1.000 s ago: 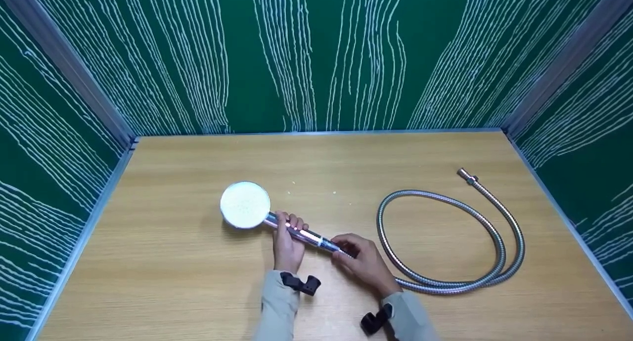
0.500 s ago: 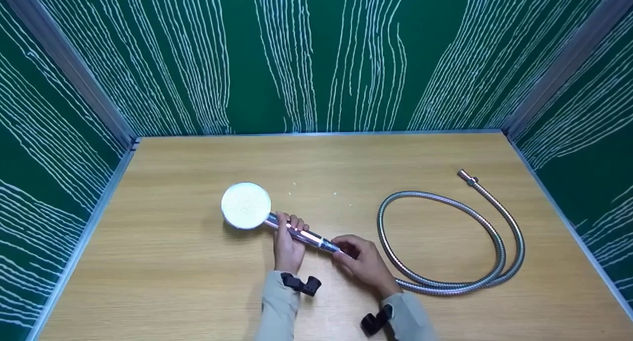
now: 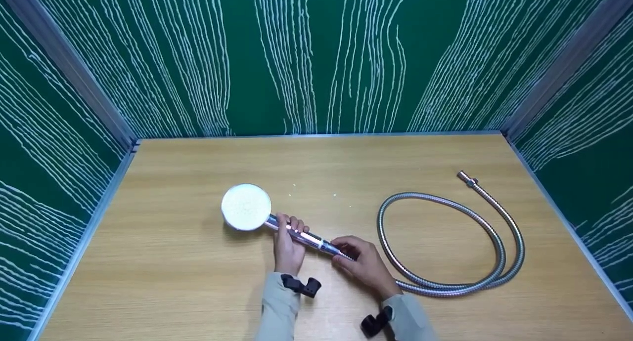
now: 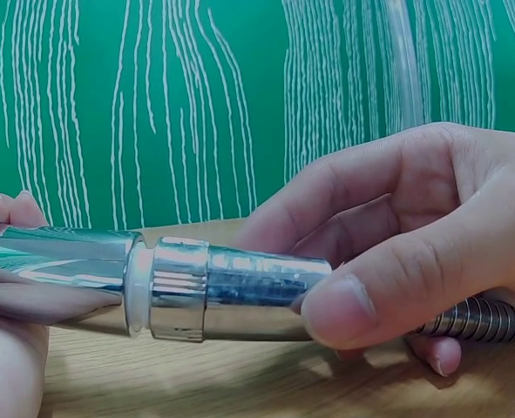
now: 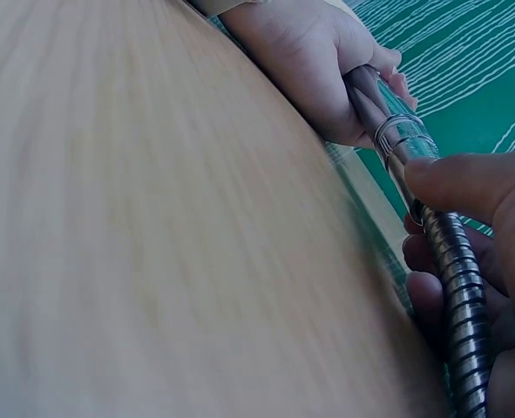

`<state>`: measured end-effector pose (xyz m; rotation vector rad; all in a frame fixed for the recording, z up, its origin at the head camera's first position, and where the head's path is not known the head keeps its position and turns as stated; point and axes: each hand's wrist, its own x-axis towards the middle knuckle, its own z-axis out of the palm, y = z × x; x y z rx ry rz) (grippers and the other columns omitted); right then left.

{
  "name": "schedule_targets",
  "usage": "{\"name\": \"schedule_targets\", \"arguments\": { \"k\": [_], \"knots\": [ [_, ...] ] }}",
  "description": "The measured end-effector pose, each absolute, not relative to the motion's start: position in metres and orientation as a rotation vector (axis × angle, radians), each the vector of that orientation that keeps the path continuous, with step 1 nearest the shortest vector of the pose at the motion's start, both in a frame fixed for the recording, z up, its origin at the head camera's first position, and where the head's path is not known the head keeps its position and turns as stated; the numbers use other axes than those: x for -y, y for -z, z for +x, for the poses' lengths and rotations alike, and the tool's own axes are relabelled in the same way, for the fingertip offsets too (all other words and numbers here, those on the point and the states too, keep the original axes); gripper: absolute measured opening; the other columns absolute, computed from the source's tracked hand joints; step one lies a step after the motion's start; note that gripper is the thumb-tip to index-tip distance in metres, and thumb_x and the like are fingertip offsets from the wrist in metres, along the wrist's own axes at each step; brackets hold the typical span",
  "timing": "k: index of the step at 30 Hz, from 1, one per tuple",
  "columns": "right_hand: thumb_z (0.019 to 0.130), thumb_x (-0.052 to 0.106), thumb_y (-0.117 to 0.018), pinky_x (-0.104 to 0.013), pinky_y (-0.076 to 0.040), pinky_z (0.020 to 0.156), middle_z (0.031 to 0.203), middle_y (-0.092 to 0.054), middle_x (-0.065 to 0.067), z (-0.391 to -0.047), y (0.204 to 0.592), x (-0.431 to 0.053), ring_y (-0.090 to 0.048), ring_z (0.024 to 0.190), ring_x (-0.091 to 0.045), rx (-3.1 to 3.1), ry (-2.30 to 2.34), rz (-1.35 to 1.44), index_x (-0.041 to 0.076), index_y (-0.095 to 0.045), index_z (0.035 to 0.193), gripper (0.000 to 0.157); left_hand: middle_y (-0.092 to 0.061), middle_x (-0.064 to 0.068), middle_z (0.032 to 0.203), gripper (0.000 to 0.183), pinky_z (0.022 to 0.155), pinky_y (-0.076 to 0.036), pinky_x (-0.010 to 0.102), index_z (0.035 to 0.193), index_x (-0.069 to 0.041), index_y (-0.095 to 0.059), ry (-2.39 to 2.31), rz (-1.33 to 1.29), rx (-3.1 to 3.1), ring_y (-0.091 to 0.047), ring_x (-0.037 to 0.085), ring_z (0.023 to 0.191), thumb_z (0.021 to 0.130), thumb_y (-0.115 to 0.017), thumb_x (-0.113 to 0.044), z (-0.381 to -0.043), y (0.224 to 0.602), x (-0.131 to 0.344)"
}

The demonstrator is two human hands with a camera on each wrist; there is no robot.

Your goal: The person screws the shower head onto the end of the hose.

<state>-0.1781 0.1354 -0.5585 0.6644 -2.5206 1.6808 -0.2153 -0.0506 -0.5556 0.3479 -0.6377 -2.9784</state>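
Observation:
My left hand [image 3: 289, 247] grips the chrome handle of a shower head [image 3: 246, 207], whose round white face points up on the left. At the handle's lower end, my right hand [image 3: 363, 262] pinches the smooth metal connector [image 4: 257, 283] of a ribbed shower hose [image 5: 462, 296] between thumb and fingers. In the left wrist view a pale ring [image 4: 138, 289] shows between handle and connector. Handle and connector are in line; how far they are joined I cannot tell. The hose runs back under my right palm, which partly hides it.
The rest of the hose [image 3: 502, 247] lies looped on the wooden table [image 3: 173, 281] at the right, its free end fitting [image 3: 467, 178] toward the back. Several tiny white bits lie beyond my hands. Green walls [image 3: 326, 59] with white lines enclose the back and sides.
Both hands keep their places on the handle and the connector. The right fingers shift only slightly at the connector, and the hose loop stays where it was.

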Motion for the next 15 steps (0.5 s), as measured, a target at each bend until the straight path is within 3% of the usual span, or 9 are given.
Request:
{"name": "schedule_targets", "arguments": {
  "k": [7, 15],
  "knots": [
    [0.08, 0.006, -0.074, -0.024, -0.051, 0.074, 0.097, -0.07, -0.008, -0.177, 0.557, -0.135, -0.062, 0.082, -0.01, 2.545, -1.673, 0.631, 0.007, -0.067, 0.108, 0.029, -0.039, -0.004, 0.062, 0.035, 0.062, -0.034, 0.024, 0.074, -0.014, -0.04, 2.969, 0.316, 0.652, -0.037, 0.009, 0.059, 0.099, -0.037, -0.039, -0.215, 0.556, 0.049],
    [0.079, -0.004, -0.07, -0.027, -0.051, 0.073, 0.093, -0.069, -0.015, -0.167, 0.531, -0.129, -0.063, 0.079, -0.018, 2.566, -1.633, 0.649, -0.004, -0.065, 0.106, 0.027, -0.038, -0.004, 0.062, 0.035, 0.063, -0.033, 0.024, 0.075, -0.014, -0.039, 2.971, 0.331, 0.639, -0.036, 0.01, 0.058, 0.096, -0.04, -0.042, -0.215, 0.556, 0.049]
  ]
}}
